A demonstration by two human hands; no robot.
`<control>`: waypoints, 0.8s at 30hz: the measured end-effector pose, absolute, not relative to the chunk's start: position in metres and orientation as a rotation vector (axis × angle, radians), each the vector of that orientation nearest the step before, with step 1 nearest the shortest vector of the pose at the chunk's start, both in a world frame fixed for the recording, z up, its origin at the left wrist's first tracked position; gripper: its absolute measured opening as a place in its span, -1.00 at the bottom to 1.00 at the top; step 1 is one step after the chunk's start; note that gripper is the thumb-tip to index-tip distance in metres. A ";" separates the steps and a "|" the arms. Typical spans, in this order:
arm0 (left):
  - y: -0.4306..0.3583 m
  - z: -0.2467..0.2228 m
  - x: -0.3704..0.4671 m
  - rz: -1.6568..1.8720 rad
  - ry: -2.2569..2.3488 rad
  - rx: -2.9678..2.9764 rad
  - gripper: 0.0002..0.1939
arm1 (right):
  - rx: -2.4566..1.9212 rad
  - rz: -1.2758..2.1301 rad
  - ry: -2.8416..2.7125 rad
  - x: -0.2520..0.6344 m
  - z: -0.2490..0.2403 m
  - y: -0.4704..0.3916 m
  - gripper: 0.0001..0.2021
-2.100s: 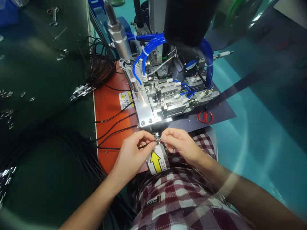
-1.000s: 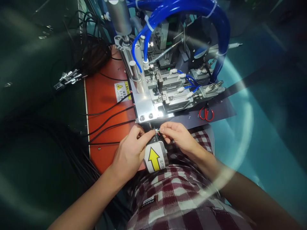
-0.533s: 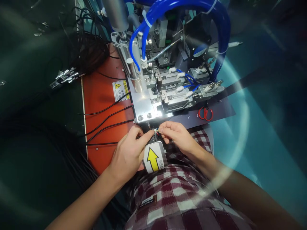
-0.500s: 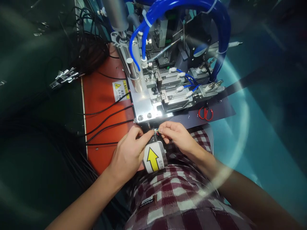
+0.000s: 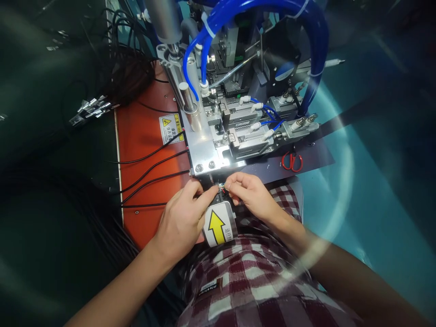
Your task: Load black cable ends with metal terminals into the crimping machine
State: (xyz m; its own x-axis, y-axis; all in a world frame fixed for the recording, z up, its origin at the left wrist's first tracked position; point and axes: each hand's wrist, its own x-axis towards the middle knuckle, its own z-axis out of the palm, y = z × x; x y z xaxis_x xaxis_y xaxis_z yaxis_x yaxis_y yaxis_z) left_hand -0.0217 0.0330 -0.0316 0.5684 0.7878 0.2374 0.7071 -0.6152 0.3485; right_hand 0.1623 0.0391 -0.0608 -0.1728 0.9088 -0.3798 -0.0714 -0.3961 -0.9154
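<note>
My left hand [image 5: 182, 212] is closed at the front edge of a metal machine, its thumb tip pressed beside a small bunch of thin coloured wires [image 5: 221, 186]. From the right, my right hand [image 5: 252, 194] pinches at the same wires with thumb and forefinger. White, red and greenish strands show in the narrow gap between the fingertips. A black cable [image 5: 143, 206] runs from the left and disappears behind my left hand. Just below the fingers sits a white label with a yellow arrow [image 5: 217, 226]. The fingertips partly hide what lies under the wires.
Ahead stands the machine's metal plate [image 5: 200, 150], with blue air hoses [image 5: 318, 41] arching over it. Red-handled scissors [image 5: 292, 162] lie to the right. On the left are an orange-red surface [image 5: 146, 150], more black cables [image 5: 136, 59] and a cluster of shiny metal connectors [image 5: 93, 110].
Both hands stay in nearly the same place, with only a very slight shift of the fingers at the wires. The rest looks unchanged.
</note>
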 end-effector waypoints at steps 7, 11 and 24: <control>0.033 -0.032 -0.021 0.568 1.238 2.590 -0.69 | -1.375 1.518 -1.181 0.164 -0.061 0.035 -0.89; 0.033 -0.032 -0.021 0.553 1.232 2.590 -0.69 | -1.336 1.704 -1.005 0.163 -0.060 0.040 -0.88; 0.033 -0.035 -0.024 0.541 1.242 2.558 -0.68 | -1.335 1.698 -1.005 0.163 -0.059 0.040 -0.83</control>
